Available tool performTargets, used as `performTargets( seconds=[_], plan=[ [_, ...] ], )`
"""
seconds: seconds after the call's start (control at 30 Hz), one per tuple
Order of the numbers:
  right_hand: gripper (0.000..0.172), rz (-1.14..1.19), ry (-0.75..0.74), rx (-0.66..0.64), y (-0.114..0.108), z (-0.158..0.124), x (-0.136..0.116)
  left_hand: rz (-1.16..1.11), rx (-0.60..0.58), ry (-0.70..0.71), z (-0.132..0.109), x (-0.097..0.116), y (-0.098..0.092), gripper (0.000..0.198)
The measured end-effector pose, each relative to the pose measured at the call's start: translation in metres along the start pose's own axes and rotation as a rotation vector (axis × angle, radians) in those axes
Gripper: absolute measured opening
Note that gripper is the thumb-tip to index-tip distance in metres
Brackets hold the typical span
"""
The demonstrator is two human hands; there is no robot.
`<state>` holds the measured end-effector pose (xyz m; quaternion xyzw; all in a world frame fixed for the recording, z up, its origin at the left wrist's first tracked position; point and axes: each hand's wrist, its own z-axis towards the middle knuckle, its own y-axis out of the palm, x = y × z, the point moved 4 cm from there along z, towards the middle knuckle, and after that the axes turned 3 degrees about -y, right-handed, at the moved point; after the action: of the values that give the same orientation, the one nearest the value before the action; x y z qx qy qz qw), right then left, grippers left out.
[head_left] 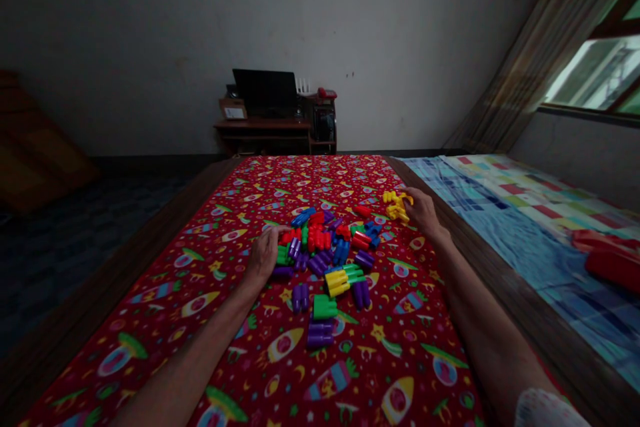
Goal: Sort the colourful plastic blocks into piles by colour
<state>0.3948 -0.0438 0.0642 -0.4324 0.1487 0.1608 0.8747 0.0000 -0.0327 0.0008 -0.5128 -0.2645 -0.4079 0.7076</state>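
Note:
A heap of toy building blocks in red, blue, purple, green and yellow lies on a red cloth with rocket prints. My left hand rests at the heap's left edge, fingers curled against red and green blocks; whether it grips one is hidden. My right hand reaches to the far right of the heap, its fingers closed on a cluster of yellow blocks. A yellow-green joined piece, a green block and purple blocks lie nearest me.
The red cloth covers a low wooden-edged surface. A blue patchwork sheet lies to the right with a red object on it. A desk with a dark monitor stands at the far wall. A curtained window is at right.

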Motion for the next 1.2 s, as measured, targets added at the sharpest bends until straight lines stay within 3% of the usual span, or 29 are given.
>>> performTargets(
  seconds=[0.1,0.17,0.27,0.33,0.4,0.47,0.57,0.7,0.83,0.9,1.0,1.1,1.2],
  plan=[
    [0.032,-0.047,0.004,0.020,-0.013,0.004,-0.020,-0.001,0.000,0.000,0.001,-0.001,0.001,0.055],
    [0.028,-0.007,-0.018,-0.065,-0.018,0.006,-0.044,-0.013,-0.001,-0.002,0.001,-0.002,0.001,0.055],
    [0.024,0.118,-0.177,-0.404,-0.015,-0.005,-0.101,-0.029,-0.006,-0.006,0.002,-0.004,0.002,0.055],
    [0.022,0.166,-0.402,-0.742,-0.007,-0.032,-0.143,-0.025,-0.003,-0.009,0.002,-0.004,0.002,0.056],
    [0.030,0.104,-0.590,-0.961,0.001,-0.065,-0.174,-0.018,0.001,-0.010,0.002,-0.004,0.001,0.055],
    [0.037,-0.017,-0.667,-0.985,0.010,-0.090,-0.190,-0.018,0.007,-0.012,0.001,-0.004,0.001,0.054],
    [0.030,-0.125,-0.686,-0.890,0.019,-0.108,-0.196,-0.020,0.011,-0.014,0.000,-0.004,0.001,0.052],
    [0.022,-0.123,-0.673,-0.883,0.019,-0.095,-0.191,-0.037,0.018,0.000,0.000,-0.004,0.002,0.050],
    [0.023,-0.085,-0.513,-0.861,0.004,-0.056,-0.172,-0.027,0.020,0.003,-0.001,-0.002,0.001,0.048],
    [0.025,-0.121,-0.386,-0.734,-0.008,-0.033,-0.147,-0.018,0.021,0.004,-0.001,0.000,0.000,0.049],
    [0.028,-0.335,-0.135,-0.529,-0.025,-0.008,-0.092,-0.011,0.019,0.007,0.000,0.000,0.000,0.050],
    [0.029,-0.518,0.100,-0.460,-0.031,0.000,-0.037,-0.023,0.016,0.005,0.001,-0.002,0.001,0.052],
    [0.031,-0.554,0.220,-0.463,-0.024,-0.002,-0.007,-0.035,0.012,0.011,0.001,-0.004,0.002,0.054]
  ],
)
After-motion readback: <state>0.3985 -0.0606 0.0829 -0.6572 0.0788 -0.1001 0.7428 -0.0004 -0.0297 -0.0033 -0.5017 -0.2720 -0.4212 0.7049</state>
